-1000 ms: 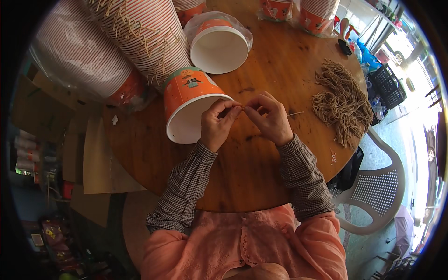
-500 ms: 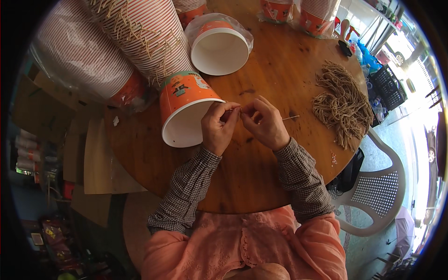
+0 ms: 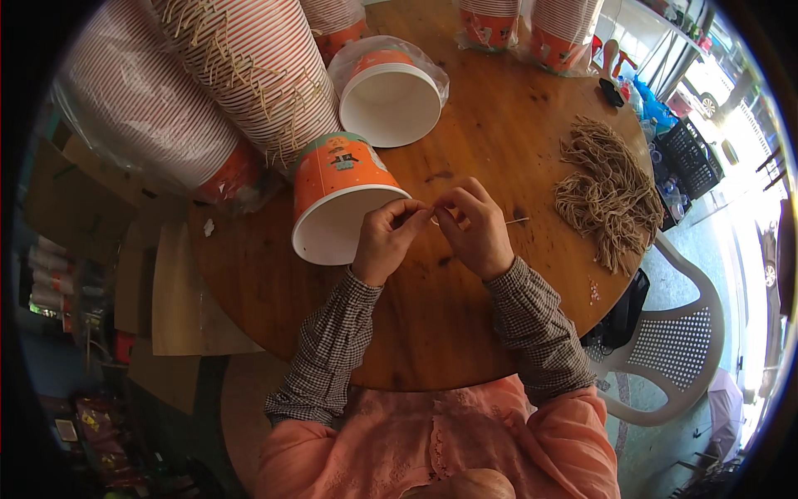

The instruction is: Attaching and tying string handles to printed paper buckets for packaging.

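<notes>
Thumb and forefinger of the left hand (image 3: 385,243) are pressed together, meeting those of the right hand (image 3: 480,234); both seem to pinch one thin cord (image 3: 519,220), its end poking out rightward. The grip stays closed, while the orange tub (image 3: 337,183) just beside the left hand has rolled slightly, its printed figure turning back rightward, so the fine fingertip work seems still under way. That tub lies mouth toward the person on the bench (image 3: 453,324); one bagged tub (image 3: 391,104) sits behind. Leftward lean two tall stacks, one corded (image 3: 270,71), one wrapped (image 3: 158,116); a third stack (image 3: 334,25) stands behind, two more (image 3: 488,29) (image 3: 561,41) at the far edge. One cord bundle (image 3: 607,200) lies right.
</notes>
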Available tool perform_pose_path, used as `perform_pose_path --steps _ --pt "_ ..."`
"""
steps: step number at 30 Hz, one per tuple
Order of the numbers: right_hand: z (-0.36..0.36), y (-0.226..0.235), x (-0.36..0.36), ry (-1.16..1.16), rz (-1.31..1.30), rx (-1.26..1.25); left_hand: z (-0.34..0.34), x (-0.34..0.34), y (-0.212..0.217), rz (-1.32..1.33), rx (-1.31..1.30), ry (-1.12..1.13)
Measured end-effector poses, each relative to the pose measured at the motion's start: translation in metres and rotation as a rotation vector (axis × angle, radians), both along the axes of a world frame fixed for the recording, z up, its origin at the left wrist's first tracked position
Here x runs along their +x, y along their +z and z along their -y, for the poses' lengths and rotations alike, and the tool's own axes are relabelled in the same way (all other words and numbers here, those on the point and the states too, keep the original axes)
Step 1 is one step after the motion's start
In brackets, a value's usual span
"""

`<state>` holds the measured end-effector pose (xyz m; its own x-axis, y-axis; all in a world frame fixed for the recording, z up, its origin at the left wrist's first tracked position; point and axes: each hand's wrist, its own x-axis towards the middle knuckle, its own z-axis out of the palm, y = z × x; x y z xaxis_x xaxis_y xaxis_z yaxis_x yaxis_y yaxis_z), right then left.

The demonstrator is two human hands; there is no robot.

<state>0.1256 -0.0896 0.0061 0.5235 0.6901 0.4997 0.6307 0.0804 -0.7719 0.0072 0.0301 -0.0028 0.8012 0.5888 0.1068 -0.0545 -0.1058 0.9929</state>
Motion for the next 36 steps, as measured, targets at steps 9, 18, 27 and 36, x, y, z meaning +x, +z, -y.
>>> perform_pose_path --steps 9,18,27,36 --pt "-0.003 -0.009 0.011 0.220 -0.213 -0.099 -0.016 -0.007 -0.001 -0.035 -0.304 -0.221" --pt "-0.004 -0.006 0.007 0.229 -0.486 -0.117 -0.005 0.001 -0.005 0.197 -0.562 -0.150" --pt "0.001 0.004 0.001 0.106 0.100 0.047 -0.003 -0.002 -0.007 0.117 -0.518 -0.088" --pt "0.000 0.003 0.002 0.061 -0.299 -0.011 0.007 -0.002 0.000 0.082 -0.219 -0.011"
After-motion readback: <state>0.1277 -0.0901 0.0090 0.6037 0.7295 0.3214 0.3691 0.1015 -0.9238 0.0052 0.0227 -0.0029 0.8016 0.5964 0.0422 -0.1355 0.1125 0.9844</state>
